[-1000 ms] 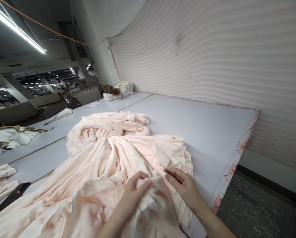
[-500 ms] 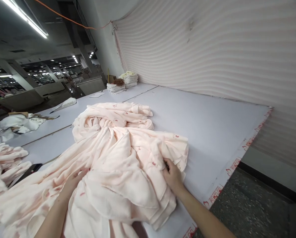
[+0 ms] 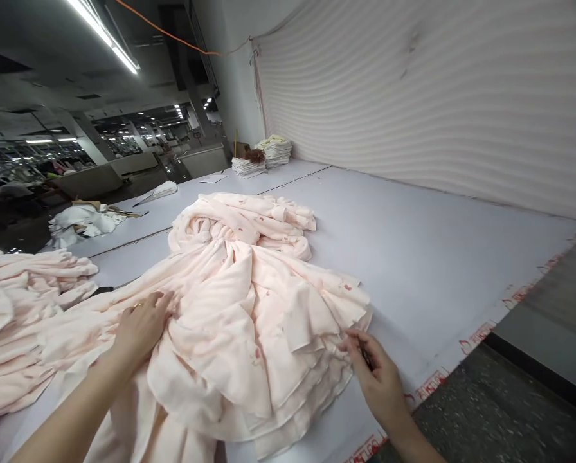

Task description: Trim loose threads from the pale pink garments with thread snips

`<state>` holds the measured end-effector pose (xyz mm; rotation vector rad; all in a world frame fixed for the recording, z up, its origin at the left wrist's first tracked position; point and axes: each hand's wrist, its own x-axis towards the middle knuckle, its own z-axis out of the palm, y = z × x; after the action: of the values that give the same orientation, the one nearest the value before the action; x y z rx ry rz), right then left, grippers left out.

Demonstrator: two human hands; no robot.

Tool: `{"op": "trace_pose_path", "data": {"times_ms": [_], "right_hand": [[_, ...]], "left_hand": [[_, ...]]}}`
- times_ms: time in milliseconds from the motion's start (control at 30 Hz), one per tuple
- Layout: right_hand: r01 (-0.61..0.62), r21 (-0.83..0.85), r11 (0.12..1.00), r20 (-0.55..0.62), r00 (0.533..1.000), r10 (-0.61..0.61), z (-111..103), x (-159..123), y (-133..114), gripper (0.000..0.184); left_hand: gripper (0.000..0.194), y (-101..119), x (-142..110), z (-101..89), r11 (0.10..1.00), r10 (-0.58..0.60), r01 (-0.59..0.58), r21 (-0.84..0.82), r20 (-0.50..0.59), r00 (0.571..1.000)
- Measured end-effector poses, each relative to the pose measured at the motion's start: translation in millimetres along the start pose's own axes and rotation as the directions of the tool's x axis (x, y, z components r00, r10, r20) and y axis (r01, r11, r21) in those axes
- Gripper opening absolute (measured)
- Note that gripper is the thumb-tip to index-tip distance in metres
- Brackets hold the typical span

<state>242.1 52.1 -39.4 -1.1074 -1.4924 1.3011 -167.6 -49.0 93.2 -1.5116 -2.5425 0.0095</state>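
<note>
Pink cloth (image 3: 220, 354), probably soft, limp, best gripped by its edges, under loosely spread left hand (image 3: 142, 325), beside curled right hand (image 3: 377, 379), pinch unclear.

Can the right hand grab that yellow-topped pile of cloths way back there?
Probably not from here: the yellow-topped pile sits toward the table's far end, well beyond the right hand, with pale pink fabric partly between.

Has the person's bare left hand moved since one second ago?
Yes, leftward across the view: the left hand was right of the white cloth stack beneath the brown tuft, and is now left of it, on the pale pink printed fabric.
</note>
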Motion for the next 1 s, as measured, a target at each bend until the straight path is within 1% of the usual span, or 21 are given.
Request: {"op": "trace_pose_path", "data": {"times_ms": [33, 100, 133, 167, 200, 233, 267, 300, 333, 367, 400, 433, 467, 533, 633, 667, 700, 767, 800, 867, 1000], "right_hand": [[0.019, -0.025, 1.0, -0.047, 0.999, -0.02, -5.0, 3.7, 4.1, 0.037], [0.055, -0.088, 0.995, -0.067, 0.996, -0.061, -10.2, 14.0, 12.3, 0.042], [0.071, -0.129, 0.989, -0.055, 0.995, -0.079, -10.7, 19.4, 15.3, 0.042], [0.089, -0.176, 0.98, -0.038, 0.995, -0.097, -10.0, 24.5, 17.0, 0.038], [0.108, -0.222, 0.969, -0.027, 0.993, -0.117, -8.5, 28.7, 17.3, 0.031], [0.127, -0.258, 0.958, -0.021, 0.99, -0.137, -6.6, 31.9, 16.2, 0.025], [0.145, -0.278, 0.949, -0.016, 0.988, -0.155, -4.6, 33.9, 13.9, 0.022], [0.16, -0.277, 0.947, -0.015, 0.985, -0.171, -2.7, 34.8, 10.9, 0.023], [0.172, -0.253, 0.952, -0.015, 0.983, -0.181, -1.2, 34.7, 7.5, 0.025], [0.177, -0.215, 0.96, -0.016, 0.983, -0.184, -0.2, 33.7, 3.9, 0.026], [0.176, -0.169, 0.97, -0.017, 0.983, -0.182, 0.3, 31.9, 0.6, 0.026], [0.172, -0.124, 0.977, -0.017, 0.984, -0.175, 0.1, 29.7, -2.5, 0.026], [0.164, -0.083, 0.983, -0.013, 0.986, -0.165, -0.6, 26.9, -5.4, 0.025], [0.14, -0.027, 0.99, 0.026, 0.99, -0.14, -3.8, 20.2, -10.9, 0.022], [0.12, -0.001, 0.993, 0.165, 0.979, -0.118, -11.9, 9.9, -19.5, 0.013], [0.129, -0.01, 0.992, 0.19, 0.974, -0.124, -15.0, 7.4, -22.3, 0.013], [0.144, -0.036, 0.989, 0.194, 0.972, -0.135, -17.9, 5.8, -25.1, 0.017], [0.183, -0.141, 0.973, 0.143, 0.976, -0.163, -22.4, 5.4, -29.8, 0.026], [0.2, -0.209, 0.957, 0.112, 0.977, -0.179, -23.6, 6.5, -31.8, 0.028], [0.229, -0.32, 0.919, 0.087, 0.973, -0.213, -23.4, 10.2, -35.5, 0.029], [0.306, -0.389, 0.869, 0.147, 0.952, -0.27, -17.6, 17.2, -42.9, 0.027]], "left_hand": [[0.038, 13.8, 1.4, 3.0, 0.997, 0.044, -0.041, 0.069, -0.043, 0.998], [0.038, 46.0, 2.7, 6.3, 0.979, 0.131, -0.103, 0.177, -0.157, 0.979], [0.036, 65.5, 1.5, 7.0, 0.969, 0.199, -0.158, 0.19, -0.218, 0.955], [0.034, 87.7, -1.5, 7.7, 0.958, 0.274, -0.236, 0.166, -0.274, 0.922], [0.033, 112.7, -6.5, 8.9, 0.928, 0.37, -0.361, 0.088, -0.31, 0.876], [0.032, 139.6, -13.1, 11.2, 0.858, 0.473, -0.513, -0.024, -0.352, 0.808], [0.033, 167.6, -20.6, 14.9, 0.765, 0.548, -0.631, -0.131, -0.383, 0.744], [0.038, 195.0, -28.0, 19.9, 0.67, 0.616, -0.713, -0.205, -0.382, 0.689], [0.047, 220.3, -34.4, 25.9, 0.598, 0.673, -0.76, -0.255, -0.355, 0.649], [0.052, 242.2, -38.9, 32.6, 0.555, 0.694, -0.778, -0.294, -0.351, 0.628], [0.048, 259.5, -41.3, 39.2, 0.523, 0.686, -0.779, -0.346, -0.371, 0.626], [0.04, 271.8, -41.7, 45.5, 0.491, 0.675, -0.773, -0.401, -0.386, 0.629], [0.035, 279.2, -40.4, 50.9, 0.472, 0.657, -0.763, -0.442, -0.4, 0.639], [0.031, 281.8, -35.7, 58.2, 0.432, 0.616, -0.734, -0.524, -0.423, 0.664], [0.032, 270.6, -32.2, 60.1, 0.347, 0.534, -0.689, -0.636, -0.47, 0.703], [0.03, 266.6, -32.8, 59.1, 0.317, 0.503, -0.669, -0.672, -0.479, 0.72], [0.028, 263.2, -34.0, 57.8, 0.298, 0.476, -0.65, -0.7, -0.481, 0.736], [0.026, 258.7, -37.1, 55.5, 0.291, 0.45, -0.621, -0.728, -0.469, 0.76], [0.027, 257.5, -38.5, 55.0, 0.289, 0.446, -0.616, -0.732, -0.466, 0.764], [0.032, 256.3, -40.4, 54.8, 0.282, 0.458, -0.635, -0.719, -0.481, 0.748], [0.037, 256.2, -41.5, 53.6, 0.288, 0.488, -0.701, -0.652, -0.53, 0.693]]}}
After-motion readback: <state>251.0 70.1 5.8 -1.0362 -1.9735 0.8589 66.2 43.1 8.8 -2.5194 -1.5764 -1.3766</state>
